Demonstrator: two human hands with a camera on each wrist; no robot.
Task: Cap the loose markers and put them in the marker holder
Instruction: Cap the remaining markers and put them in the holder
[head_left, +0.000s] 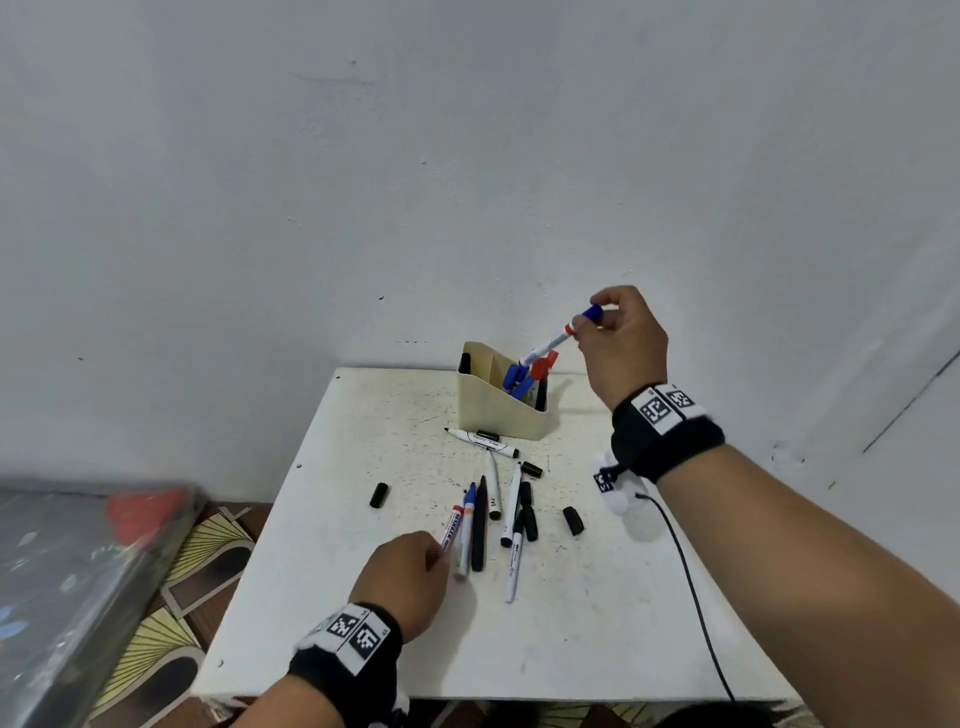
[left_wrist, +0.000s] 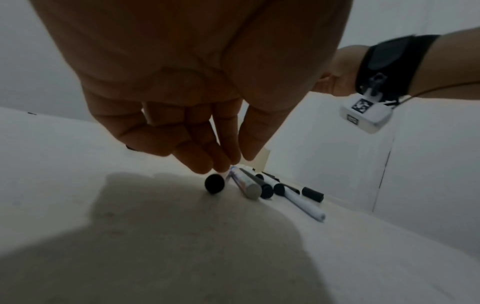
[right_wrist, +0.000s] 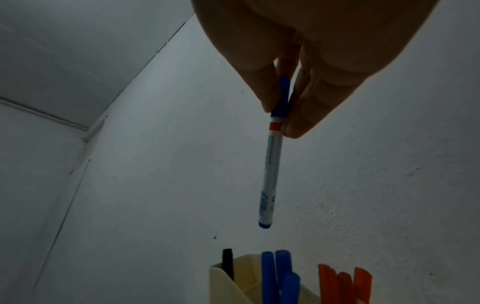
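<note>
My right hand (head_left: 621, 343) pinches a capped blue marker (head_left: 557, 339) over the part-filled holder (head_left: 498, 415); left fingers (left_wrist: 221, 156) touch loose markers (head_left: 485, 519) mid-counter, several caps (head_left: 573, 520) remaining

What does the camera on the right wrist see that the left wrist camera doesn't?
Only the right wrist view shows the blue-capped marker pinched by the right hand, hanging above the red markers in the holder. Only the left wrist view shows the left hand touching the loose markers on the table. Both show the white wall.
</note>
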